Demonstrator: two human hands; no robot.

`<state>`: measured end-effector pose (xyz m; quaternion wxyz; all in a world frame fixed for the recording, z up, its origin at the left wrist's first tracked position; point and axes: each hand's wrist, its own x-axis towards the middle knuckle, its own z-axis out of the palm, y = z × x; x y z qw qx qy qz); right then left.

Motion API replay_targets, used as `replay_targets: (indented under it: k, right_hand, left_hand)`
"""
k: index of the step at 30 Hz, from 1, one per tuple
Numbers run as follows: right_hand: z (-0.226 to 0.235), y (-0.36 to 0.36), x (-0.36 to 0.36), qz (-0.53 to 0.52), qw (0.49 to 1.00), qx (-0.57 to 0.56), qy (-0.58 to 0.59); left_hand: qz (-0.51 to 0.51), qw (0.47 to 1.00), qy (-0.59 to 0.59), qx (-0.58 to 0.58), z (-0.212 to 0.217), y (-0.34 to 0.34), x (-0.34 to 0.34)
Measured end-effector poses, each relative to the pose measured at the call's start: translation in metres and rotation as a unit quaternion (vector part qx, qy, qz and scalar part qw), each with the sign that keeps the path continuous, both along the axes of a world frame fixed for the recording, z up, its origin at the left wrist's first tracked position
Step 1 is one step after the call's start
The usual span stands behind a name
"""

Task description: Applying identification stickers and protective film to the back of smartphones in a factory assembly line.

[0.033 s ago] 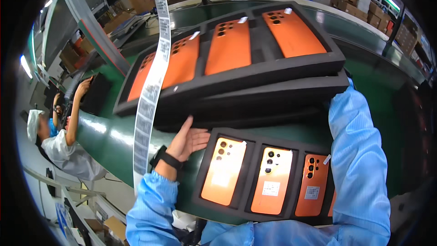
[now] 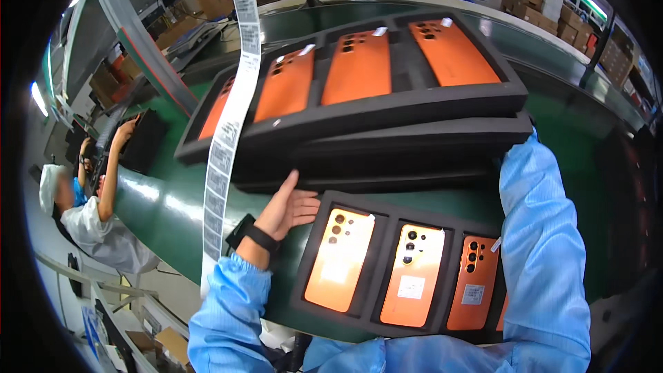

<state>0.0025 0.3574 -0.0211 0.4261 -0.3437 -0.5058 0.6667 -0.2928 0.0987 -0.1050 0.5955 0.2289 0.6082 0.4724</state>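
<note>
My left hand [image 2: 287, 207] is held out beside the left edge of the near black foam tray [image 2: 376, 276], its fingers stretched and holding nothing. In that tray lie orange smartphones, among them the left phone [image 2: 340, 259], the middle phone [image 2: 414, 273] and the right phone [image 2: 474, 283]. Beyond it, the upper foam tray [image 2: 387, 114] with several more orange phones rests at a slant over another black tray [image 2: 414, 155]. The right sleeve [image 2: 542, 207] reaches up to the right end of this stack. There my right hand is hidden, so its grip does not show.
A long strip of printed white labels [image 2: 231, 124] hangs down on the left, in front of the upper tray. Underneath is a green work surface [image 2: 186, 197]. A person in a white cap [image 2: 52, 186] works at the far left. Cardboard boxes [image 2: 535, 17] stand behind.
The upper tray has slid slightly to the right, and its far edge sits a little lower. My left hand has barely moved.
</note>
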Motion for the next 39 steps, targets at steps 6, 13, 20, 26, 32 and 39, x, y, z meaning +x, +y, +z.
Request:
replay_targets:
  k: [6,13,20,26,32,39]
  right_hand:
    - [-0.031,-0.017,0.026,-0.015,0.999,-0.042,0.012]
    - [-0.021,-0.041,0.052,-0.055,0.997,-0.051,0.002]
    - [-0.007,-0.064,0.069,-0.113,0.990,-0.083,-0.028]
    - [-0.077,-0.068,0.117,-0.114,0.986,-0.100,0.064]
    - [-0.104,-0.083,0.114,-0.030,0.988,-0.023,0.151]
    - [-0.089,-0.071,0.161,-0.043,0.974,-0.044,0.220]
  left_hand:
    - [-0.190,0.789,0.555,0.179,-0.002,0.031,0.054]
    - [-0.114,0.865,0.433,0.227,-0.014,0.010,0.031]
    - [0.140,0.916,0.350,0.134,-0.025,-0.020,-0.050]
    - [0.282,0.939,0.014,0.198,0.001,0.055,-0.106]
    - [0.284,0.929,0.015,0.238,-0.027,0.059,-0.128]
    - [0.174,0.959,0.045,0.218,-0.028,0.011,-0.073]
